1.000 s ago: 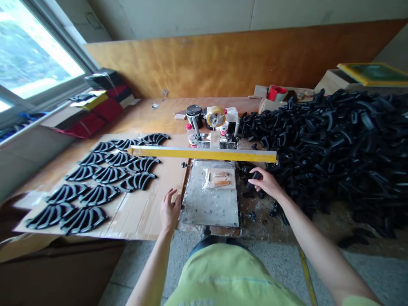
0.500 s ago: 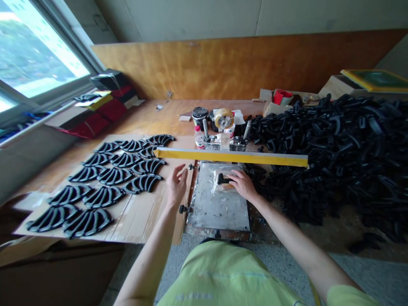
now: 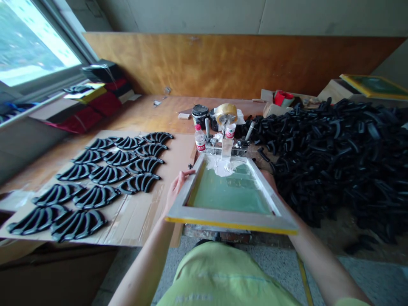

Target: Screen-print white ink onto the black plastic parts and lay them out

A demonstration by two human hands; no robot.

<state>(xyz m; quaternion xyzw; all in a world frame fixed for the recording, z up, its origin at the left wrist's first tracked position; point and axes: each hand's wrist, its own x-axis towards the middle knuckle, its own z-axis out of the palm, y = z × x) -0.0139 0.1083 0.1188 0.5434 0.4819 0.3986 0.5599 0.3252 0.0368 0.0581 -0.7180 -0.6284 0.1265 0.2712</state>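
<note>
Hands at the printing frame. We see the left hand on the left rail of a wooden frame with a green mesh screen; its fingers curl over the top of the rail, closed on the wood. Our right hand lies at the right rail and is mostly hidden behind it, so we cannot tell whether its fingers are closed or apart. The frame sits near the middle of the table, tilted, its yellow-edged near rail raised toward us and its far rail held at a metal clamp. A smear of white paste lies on the far part of the screen.

Left of the frame, a sheet of cardboard carries rows of black curved pieces, laid flat and side by side. Right of the frame, a large heap of black pieces covers the table. Just beyond the clamp stand a small bottle, a dark tub and a roll of tape. A second framed screen rests at the far right.
</note>
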